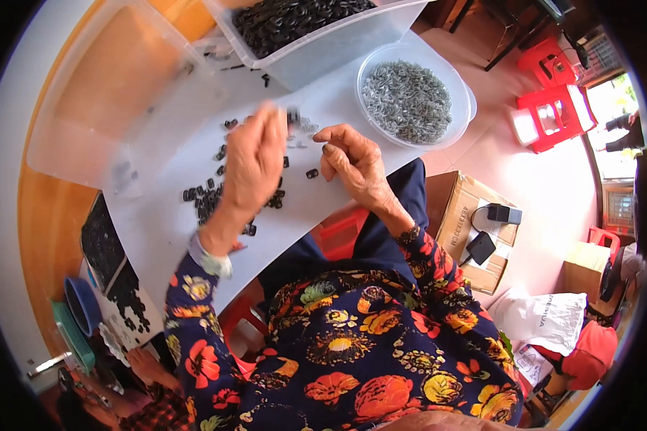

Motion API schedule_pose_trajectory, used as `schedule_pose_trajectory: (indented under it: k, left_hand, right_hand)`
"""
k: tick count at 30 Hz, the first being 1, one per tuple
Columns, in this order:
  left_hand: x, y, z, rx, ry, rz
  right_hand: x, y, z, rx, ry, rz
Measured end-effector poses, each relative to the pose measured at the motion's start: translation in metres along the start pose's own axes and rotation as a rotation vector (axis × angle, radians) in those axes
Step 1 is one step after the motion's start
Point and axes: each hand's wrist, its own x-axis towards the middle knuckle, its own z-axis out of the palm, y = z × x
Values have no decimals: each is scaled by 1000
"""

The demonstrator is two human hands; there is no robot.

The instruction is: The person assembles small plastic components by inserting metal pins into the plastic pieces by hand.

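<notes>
My left hand [255, 161] is over the white tabletop [172, 179], its fingers close together and smeared by motion. What it holds, if anything, does not show. To its right, my right hand [356, 165] is curled, thumb and forefinger bent toward each other. Anything between those fingertips is too small to make out. Small black plastic pieces [208, 201] lie scattered under and around my left hand. A single black piece [312, 174] rests just left of my right hand. Several clear pieces [305, 125] lie between the hands.
A clear bin of black parts [323, 54] stands at the back, beside a round tub [464, 108] of small clear pieces. At left is a translucent bin [57, 136]. A carton [449, 237] stands right of my legs. Another person's hand [147, 366] shows at lower left.
</notes>
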Motion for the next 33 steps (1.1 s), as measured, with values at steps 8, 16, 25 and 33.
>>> schedule_pose_trajectory:
  k: [8,16,25,33]
  left_hand:
    - [119,14,-57,228,-91,130]
    - [-20,-45,-150,807,-280,-404]
    - [-89,-50,-171,687,-281,-369]
    - [-84,-53,-155,640,-124,-431]
  right_hand:
    - [9,4,-2,-68,-13,-37]
    - [7,3,0,-189,-25,-66]
    - [5,4,-1,-161,14,-51]
    - [5,-1,0,-210,28,-43]
